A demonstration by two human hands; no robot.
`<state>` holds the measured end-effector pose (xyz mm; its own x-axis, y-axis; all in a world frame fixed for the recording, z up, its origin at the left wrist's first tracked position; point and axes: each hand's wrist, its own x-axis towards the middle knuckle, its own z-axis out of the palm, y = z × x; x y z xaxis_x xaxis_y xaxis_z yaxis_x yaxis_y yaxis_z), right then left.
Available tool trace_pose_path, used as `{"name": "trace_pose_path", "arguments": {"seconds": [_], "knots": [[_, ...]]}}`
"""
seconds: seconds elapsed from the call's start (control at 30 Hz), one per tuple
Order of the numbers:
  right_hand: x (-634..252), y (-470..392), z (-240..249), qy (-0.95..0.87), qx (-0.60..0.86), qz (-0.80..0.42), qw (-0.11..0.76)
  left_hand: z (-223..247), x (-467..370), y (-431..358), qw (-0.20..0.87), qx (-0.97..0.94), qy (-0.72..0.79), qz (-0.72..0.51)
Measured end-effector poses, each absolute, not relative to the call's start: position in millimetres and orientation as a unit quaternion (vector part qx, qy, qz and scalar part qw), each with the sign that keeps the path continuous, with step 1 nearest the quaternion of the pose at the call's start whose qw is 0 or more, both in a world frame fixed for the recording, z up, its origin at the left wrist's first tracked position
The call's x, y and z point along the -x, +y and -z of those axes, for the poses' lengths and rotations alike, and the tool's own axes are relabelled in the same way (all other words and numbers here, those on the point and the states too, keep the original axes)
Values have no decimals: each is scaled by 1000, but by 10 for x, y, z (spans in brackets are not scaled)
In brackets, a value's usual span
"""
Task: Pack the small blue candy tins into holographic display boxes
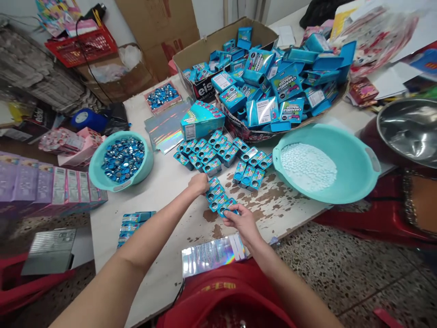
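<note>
Two bare hands at work over a white table [164, 200], brown patches worn into its top. Left hand [199, 183]: fingers folded in at the far end of a short row of blue boxes [217, 201]; tips hidden, so I cannot tell whether they grip. Right hand [243, 221]: thumb and fingers nearly closed, pinching the box [228, 207] at the row's near end. Row lies about the middle of the surface, between the hands, round openings upward.

Just beyond, more small boxes [207, 152] stand grouped, with a smaller cluster [248, 176] to the right. Another stack [131, 225] sits by the left edge. At the near edge, against a red garment [232, 291], a shiny iridescent sheet [211, 255].

Upper left of the surface: turquoise basin [149, 168] holding blue and silver discs [123, 158]. Toward the right edge: wider turquoise basin [355, 182], white pieces [307, 166] heaped on its left side. Along the far side, open cartons [266, 36] overflow with blue packs [287, 84], some lettered "CARAMELO MACIZO". A shallow pink tray [164, 109] holds more discs near the far left corner.

Room: speckled floor [317, 255], red crate [82, 45] beside tall cardboard at the back, purple packages [23, 182] lined up at left, metal pot [409, 132] at right.
</note>
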<state>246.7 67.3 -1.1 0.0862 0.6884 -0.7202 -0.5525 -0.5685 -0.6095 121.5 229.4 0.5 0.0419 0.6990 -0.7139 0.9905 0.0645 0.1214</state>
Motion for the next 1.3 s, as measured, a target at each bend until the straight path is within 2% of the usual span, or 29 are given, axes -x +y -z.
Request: {"name": "trace_pose_path", "arguments": {"seconds": [0.1,0.23,0.33,0.4,0.5,0.53,0.6,0.67,0.73,0.83,0.93,1.1,1.3], "knots": [[-2414,688,-17,-62,567,-668,477,-18,-1187,2313,363,-629,656,206],[-2392,663,-54,-77,567,-649,502,-169,-1160,2191,320,-662,660,156],[-2390,637,-56,-83,578,-627,517,-288,-1104,1893,286,-686,668,30],[-2363,627,-45,-96,587,-611,523,-305,-1052,1616,377,-676,630,-57],[-2280,609,-21,-125,580,-618,516,-227,-969,1246,613,-575,537,-79],[-2254,597,-12,-124,568,-634,510,-188,-941,1175,660,-534,522,-79],[-2228,563,7,-98,533,-673,504,-119,-886,1147,688,-487,530,-95],[-2252,521,31,-54,498,-697,513,-86,-850,1254,645,-500,569,-103],[-2320,480,58,-20,484,-697,529,-94,-855,1439,552,-565,610,-68],[-2451,438,91,-12,495,-685,534,-142,-970,1711,379,-681,625,49],[-2554,425,110,-17,515,-681,520,-164,-1154,1872,276,-723,611,167],[-2621,456,134,-34,557,-681,474,-56,-1364,1956,238,-721,612,220],[-2602,565,64,-56,545,-678,490,-42,-1349,2003,230,-713,607,267]]}}
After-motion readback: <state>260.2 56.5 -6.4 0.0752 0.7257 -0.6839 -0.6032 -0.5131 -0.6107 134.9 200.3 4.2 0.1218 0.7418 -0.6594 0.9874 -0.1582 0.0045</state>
